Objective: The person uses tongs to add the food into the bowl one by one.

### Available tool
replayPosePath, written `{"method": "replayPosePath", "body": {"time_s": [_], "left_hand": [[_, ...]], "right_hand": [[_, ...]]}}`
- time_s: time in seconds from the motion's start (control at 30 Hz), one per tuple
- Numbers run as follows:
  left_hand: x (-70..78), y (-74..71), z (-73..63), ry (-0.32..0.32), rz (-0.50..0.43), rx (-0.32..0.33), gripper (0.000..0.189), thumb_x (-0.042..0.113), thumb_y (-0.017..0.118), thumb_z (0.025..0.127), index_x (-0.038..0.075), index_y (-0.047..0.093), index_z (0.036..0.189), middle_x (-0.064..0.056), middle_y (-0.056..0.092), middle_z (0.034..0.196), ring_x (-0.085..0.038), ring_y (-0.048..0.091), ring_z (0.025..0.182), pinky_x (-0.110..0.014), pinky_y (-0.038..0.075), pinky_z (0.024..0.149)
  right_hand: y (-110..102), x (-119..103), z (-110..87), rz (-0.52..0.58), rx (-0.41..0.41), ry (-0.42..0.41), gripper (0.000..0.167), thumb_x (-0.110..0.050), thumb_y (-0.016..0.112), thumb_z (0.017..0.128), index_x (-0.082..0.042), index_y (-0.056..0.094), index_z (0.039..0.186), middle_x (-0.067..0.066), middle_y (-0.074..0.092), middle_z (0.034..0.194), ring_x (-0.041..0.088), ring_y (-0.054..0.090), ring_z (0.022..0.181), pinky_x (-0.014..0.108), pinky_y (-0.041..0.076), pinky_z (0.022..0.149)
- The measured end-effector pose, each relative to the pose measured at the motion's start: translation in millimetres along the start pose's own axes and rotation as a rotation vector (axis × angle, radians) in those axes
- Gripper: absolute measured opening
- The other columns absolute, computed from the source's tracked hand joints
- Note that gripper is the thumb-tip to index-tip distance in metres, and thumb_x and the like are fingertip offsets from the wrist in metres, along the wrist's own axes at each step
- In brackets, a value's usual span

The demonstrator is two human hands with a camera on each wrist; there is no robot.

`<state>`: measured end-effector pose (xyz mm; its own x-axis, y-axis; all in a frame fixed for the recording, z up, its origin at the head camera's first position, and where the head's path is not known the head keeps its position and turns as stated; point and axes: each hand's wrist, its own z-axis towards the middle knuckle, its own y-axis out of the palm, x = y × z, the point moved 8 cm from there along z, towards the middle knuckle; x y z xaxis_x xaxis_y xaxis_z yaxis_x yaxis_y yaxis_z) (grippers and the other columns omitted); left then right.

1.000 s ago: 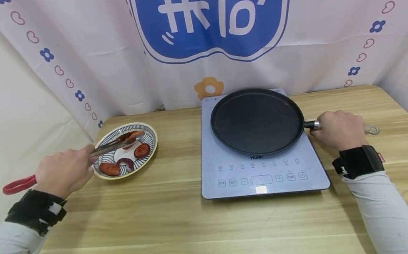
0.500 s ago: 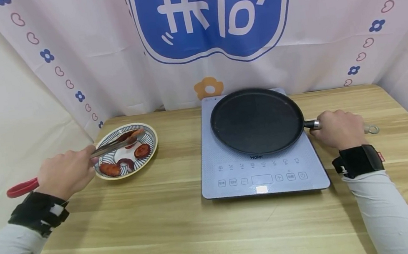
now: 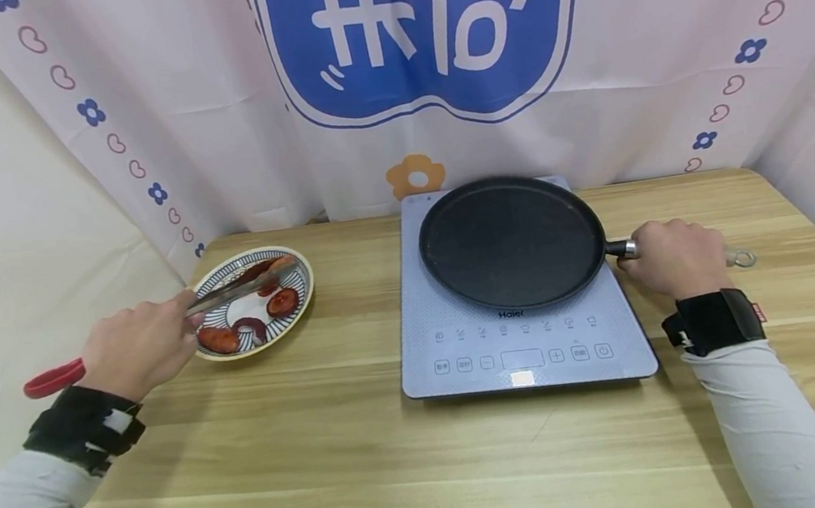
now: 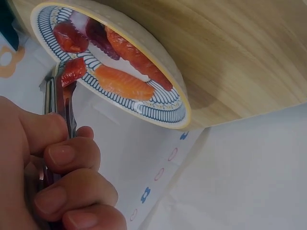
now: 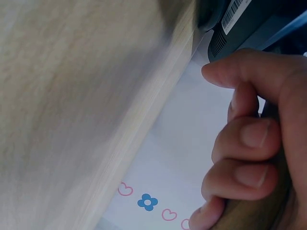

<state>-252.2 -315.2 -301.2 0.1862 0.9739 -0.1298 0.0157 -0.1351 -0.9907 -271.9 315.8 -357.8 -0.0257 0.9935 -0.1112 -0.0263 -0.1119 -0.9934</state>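
My left hand [image 3: 142, 347] grips metal tongs [image 3: 241, 289] with a red loop at the rear end. Their tips reach over a patterned plate [image 3: 240, 308] at the left. In the left wrist view the tongs [image 4: 64, 98] meet a glossy red piece of food [image 4: 73, 71]; whether they pinch it I cannot tell. Also on the plate are a round red piece [image 3: 283, 302], a sausage-like piece [image 3: 218, 339], a purple tentacle-like piece [image 3: 252, 330] and an orange slice [image 4: 123, 84]. My right hand [image 3: 680, 261] holds the handle of a flat black pan [image 3: 512, 242].
Under the pan lies a grey induction cooker [image 3: 478, 346] with a touch panel. Wooden tabletop [image 3: 325, 456] stretches in front and between plate and cooker. A printed curtain [image 3: 228, 140] hangs behind the table's back edge.
My left hand has shifted slightly to the right, and the tongs' tips have moved further across the plate. The right hand and the pan hold still.
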Motion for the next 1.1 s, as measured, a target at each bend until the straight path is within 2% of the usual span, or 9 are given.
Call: {"method": "replayPosePath", "body": {"time_s": [0.4, 0.77, 1.1], "left_hand": [[10.0, -2.8, 0.0, 0.002, -0.029, -0.019, 0.032, 0.026, 0.056, 0.103, 0.003, 0.062, 0.124, -0.008, 0.058, 0.074, -0.025, 0.049, 0.061, -0.035, 0.036, 0.047], [9.4, -8.6, -1.0, -0.006, -0.049, -0.015, 0.032, 0.028, 0.054, 0.105, 0.004, 0.063, 0.122, -0.008, 0.056, 0.072, -0.025, 0.049, 0.061, -0.035, 0.035, 0.047], [10.6, -8.1, -0.1, -0.023, -0.083, -0.046, 0.038, 0.031, 0.052, 0.106, 0.003, 0.061, 0.130, -0.010, 0.058, 0.077, -0.025, 0.050, 0.063, -0.035, 0.033, 0.050]], "right_hand": [[-0.1, -0.5, -0.7, 0.002, -0.002, -0.002, 0.036, -0.034, 0.072, 0.096, -0.009, 0.066, 0.072, 0.007, 0.058, 0.064, 0.031, 0.052, 0.061, 0.046, 0.041, 0.052], [-3.3, -3.0, -1.7, 0.006, 0.014, -0.005, 0.036, -0.033, 0.072, 0.095, -0.009, 0.064, 0.069, 0.007, 0.056, 0.062, 0.031, 0.051, 0.060, 0.045, 0.040, 0.052], [-1.7, -2.3, -2.3, 0.004, 0.023, -0.006, 0.037, -0.033, 0.073, 0.094, -0.009, 0.064, 0.068, 0.007, 0.056, 0.062, 0.031, 0.052, 0.059, 0.045, 0.040, 0.052]]}}
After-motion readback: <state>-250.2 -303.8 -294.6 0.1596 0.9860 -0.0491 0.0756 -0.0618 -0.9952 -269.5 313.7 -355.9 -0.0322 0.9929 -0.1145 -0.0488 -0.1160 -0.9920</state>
